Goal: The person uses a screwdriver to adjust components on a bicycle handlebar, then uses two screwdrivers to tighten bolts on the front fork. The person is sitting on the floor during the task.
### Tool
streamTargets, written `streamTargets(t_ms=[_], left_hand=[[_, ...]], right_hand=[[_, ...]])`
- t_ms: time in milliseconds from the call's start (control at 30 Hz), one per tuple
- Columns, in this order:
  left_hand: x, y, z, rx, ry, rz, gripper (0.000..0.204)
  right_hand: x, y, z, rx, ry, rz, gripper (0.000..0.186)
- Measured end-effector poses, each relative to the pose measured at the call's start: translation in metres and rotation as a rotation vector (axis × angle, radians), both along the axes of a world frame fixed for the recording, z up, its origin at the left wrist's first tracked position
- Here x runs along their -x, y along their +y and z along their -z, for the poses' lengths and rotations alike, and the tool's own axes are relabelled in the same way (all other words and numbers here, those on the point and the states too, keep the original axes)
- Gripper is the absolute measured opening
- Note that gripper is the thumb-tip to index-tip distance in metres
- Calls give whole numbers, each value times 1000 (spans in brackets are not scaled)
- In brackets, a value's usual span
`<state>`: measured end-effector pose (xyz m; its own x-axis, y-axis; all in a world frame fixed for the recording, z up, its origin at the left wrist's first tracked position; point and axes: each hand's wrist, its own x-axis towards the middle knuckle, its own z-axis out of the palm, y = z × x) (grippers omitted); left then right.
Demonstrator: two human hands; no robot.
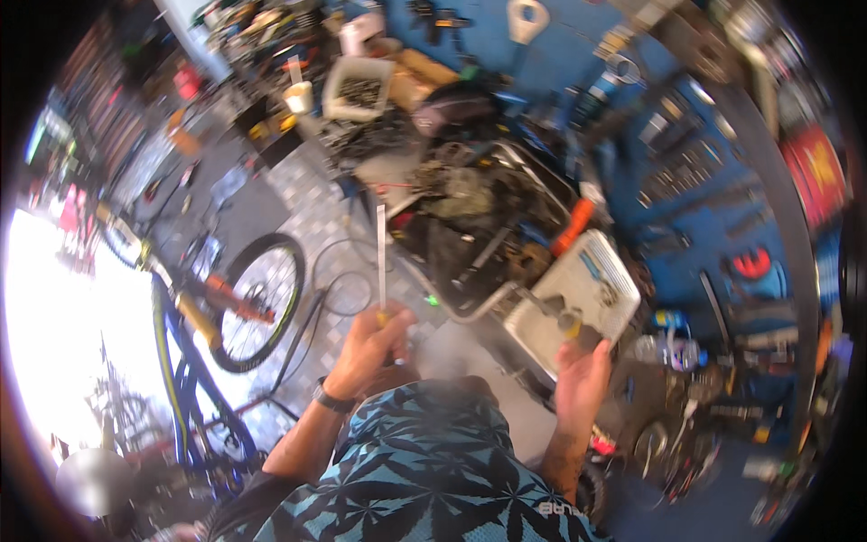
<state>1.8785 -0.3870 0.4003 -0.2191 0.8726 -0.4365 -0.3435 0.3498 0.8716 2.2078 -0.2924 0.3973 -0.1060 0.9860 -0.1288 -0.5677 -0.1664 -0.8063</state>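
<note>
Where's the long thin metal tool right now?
In the head view the long thin metal tool stands upright in the left hand, left of centre, between the bicycle wheel and the cluttered workbench.

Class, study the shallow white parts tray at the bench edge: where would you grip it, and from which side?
Probably its near rim, from the person's side: the white tray is shallow, tilts toward them, and the right hand is already there.
</note>
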Motion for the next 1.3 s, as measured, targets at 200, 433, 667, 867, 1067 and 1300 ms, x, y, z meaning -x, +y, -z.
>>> streamTargets(t_ms=[200, 433, 667, 867, 1067, 1300], left_hand=[[27, -31, 33, 133, 181, -113, 30], [73, -147, 68, 599, 485, -286, 29], [121, -240, 78, 897, 633, -284, 41], [106, -269, 42, 1042, 538, -479, 43], [75, -251, -44, 1183, 557, -905, 27], [122, -144, -190, 1385, 366, -1330, 30]], right_hand=[[94, -15, 21, 359, 69, -793, 55], [241, 27, 50, 170, -318, -1240, 44], [427, 57, 88, 4, -536, -1222, 21], [623, 69, 127, -107, -490, -1247, 31], [865, 105, 217, -120, -749, -1307, 37], [946, 205, 282, -324, -956, -1332, 46]])
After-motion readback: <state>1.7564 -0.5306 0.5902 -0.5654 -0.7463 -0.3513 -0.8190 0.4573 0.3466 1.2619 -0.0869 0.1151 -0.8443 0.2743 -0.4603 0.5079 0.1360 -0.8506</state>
